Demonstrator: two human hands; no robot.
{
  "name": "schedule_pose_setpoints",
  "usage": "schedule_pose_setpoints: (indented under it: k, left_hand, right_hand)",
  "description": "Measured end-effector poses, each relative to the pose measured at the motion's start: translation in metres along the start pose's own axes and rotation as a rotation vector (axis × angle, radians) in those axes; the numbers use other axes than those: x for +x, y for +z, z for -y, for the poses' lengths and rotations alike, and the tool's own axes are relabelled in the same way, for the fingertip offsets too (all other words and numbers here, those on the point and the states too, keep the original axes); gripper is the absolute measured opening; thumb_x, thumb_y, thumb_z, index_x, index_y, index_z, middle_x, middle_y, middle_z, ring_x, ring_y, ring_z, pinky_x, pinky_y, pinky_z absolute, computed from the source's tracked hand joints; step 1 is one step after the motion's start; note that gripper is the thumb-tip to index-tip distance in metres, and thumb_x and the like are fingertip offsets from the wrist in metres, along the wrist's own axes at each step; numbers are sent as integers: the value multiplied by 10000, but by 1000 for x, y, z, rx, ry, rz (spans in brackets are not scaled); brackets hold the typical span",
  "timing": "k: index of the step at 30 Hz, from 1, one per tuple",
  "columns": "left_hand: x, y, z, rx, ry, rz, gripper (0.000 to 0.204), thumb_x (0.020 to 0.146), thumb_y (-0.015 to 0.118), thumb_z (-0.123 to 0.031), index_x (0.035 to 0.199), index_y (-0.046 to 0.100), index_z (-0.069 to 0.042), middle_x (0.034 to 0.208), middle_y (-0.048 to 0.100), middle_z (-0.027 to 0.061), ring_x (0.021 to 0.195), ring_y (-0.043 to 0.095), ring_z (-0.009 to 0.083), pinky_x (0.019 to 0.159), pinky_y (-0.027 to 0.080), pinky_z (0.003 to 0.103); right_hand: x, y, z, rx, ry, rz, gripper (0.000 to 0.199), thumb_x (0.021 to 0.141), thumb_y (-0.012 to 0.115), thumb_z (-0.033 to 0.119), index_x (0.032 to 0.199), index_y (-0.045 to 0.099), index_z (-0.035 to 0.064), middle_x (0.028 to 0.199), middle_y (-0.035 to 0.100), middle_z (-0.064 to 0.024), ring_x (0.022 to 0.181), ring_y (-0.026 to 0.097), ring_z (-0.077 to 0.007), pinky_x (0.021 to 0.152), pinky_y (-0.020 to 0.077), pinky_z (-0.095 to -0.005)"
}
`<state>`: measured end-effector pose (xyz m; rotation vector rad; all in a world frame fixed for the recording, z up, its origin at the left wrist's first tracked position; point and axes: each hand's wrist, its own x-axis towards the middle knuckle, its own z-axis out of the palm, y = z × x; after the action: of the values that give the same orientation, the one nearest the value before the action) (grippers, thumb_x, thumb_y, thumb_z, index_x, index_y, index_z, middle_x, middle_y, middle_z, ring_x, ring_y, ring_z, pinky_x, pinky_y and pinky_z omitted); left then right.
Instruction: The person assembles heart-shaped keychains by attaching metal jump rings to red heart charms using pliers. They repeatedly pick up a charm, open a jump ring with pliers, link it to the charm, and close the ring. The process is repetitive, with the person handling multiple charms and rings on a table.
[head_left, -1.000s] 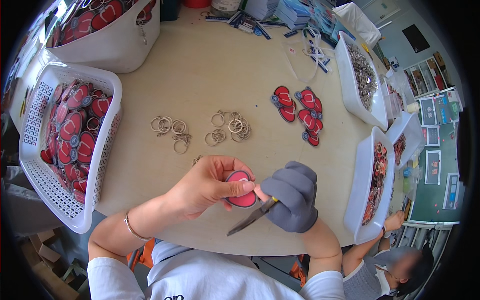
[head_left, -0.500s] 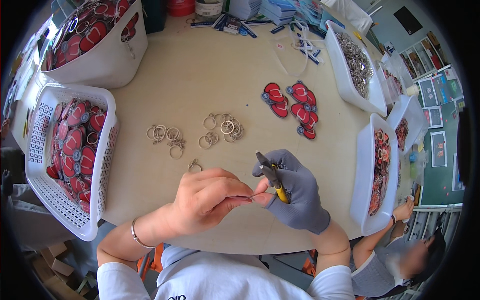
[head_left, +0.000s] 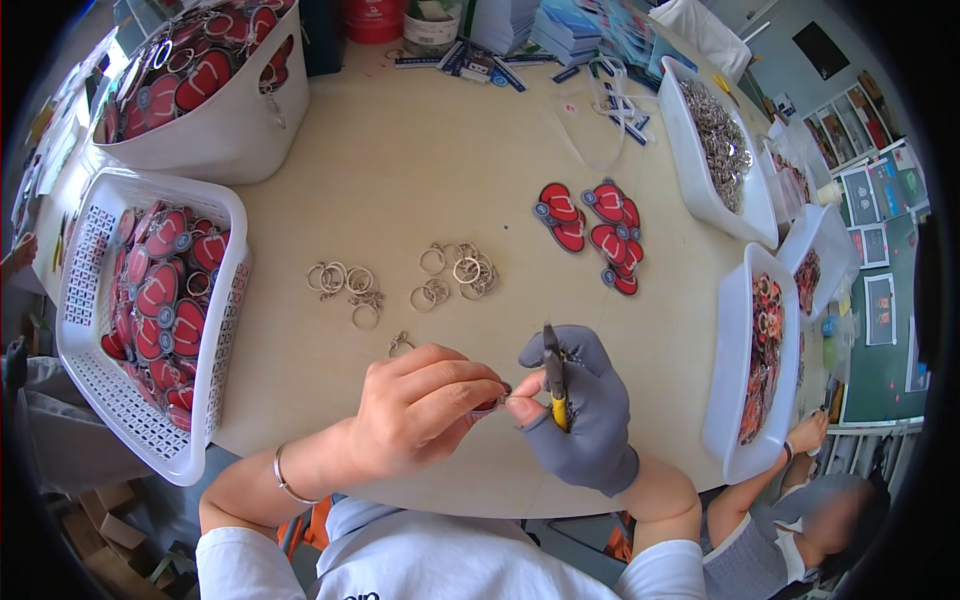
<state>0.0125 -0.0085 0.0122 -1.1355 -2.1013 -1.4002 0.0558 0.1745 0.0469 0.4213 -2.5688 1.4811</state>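
Observation:
My left hand point(head_left: 415, 412) is bare and pinches a small dark-red charm point(head_left: 487, 406), mostly covered by the fingers. My right hand point(head_left: 585, 415) wears a grey glove with thumb and forefinger tips bare. Those tips meet at the charm's edge, close to the left fingertips; any small part between them is too small to make out. Yellow-handled pliers point(head_left: 555, 372) rest in the right palm, jaws pointing away from me. Just beyond my left hand lies a single key ring with chain point(head_left: 400, 345). Farther off are loose clusters of key rings point(head_left: 470, 272) and several red flip-flop-shaped charms point(head_left: 613, 238).
At left stand a white perforated basket point(head_left: 232, 300) and a deeper white bin point(head_left: 215, 150), both full of red charms. White trays of metal parts point(head_left: 668, 130) and small charms point(head_left: 728, 370) line the right. Someone's arm point(head_left: 745, 495) reaches in at the lower right.
The pliers have swung more upright in my right hand. My left hand has turned, showing more of the charm. The whole view has shifted slightly.

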Motion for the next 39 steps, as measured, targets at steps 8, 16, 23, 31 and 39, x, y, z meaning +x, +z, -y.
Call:
schedule_pose_setpoints:
  k: [8, 16, 23, 31, 39]
  left_hand:
    - [2, -9, 4, 24, -268, 19, 197, 640, 733, 64, 793, 647, -24, 765, 669, 73, 634, 611, 209, 558, 488, 298]
    - [-1, -6, 11, 46, -308, -15, 192, 641, 739, 54, 781, 641, -33, 758, 665, 67, 627, 605, 216, 544, 473, 307]
    - [-4, -5, 9, -24, -424, 31, 164, 687, 718, 78, 791, 628, -10, 806, 672, 97, 658, 634, 209, 571, 505, 293]
    - [-3, 1, 7, -354, -500, -91, 126, 742, 681, 55, 802, 579, 12, 1045, 655, 120, 734, 667, 239, 575, 535, 311]
    - [-3, -1, 2, -322, -368, -112, 158, 717, 691, 72, 819, 596, -4, 944, 656, 93, 714, 659, 228, 554, 527, 289]
  right_hand:
    - [65, 3, -52, -353, -152, 25, 202, 684, 744, 66, 827, 617, 2, 1002, 540, -110, 919, 519, -286, 783, 415, -386]
    - [89, 28, -68, -480, -244, 126, 144, 713, 719, 87, 780, 625, 1, 955, 557, -89, 915, 515, -290, 787, 401, -397]
    - [83, 15, -60, -87, 39, -4, 122, 815, 655, 78, 770, 615, -28, 939, 579, -105, 785, 563, -190, 673, 444, -312]
    - [67, -8, 0, 392, 287, 97, 104, 851, 605, 49, 792, 647, -26, 953, 581, -75, 775, 551, -93, 680, 439, -234]
    - [54, -12, 18, 416, 252, 96, 114, 824, 638, 85, 795, 683, -16, 952, 586, -111, 815, 562, -149, 723, 443, -268]
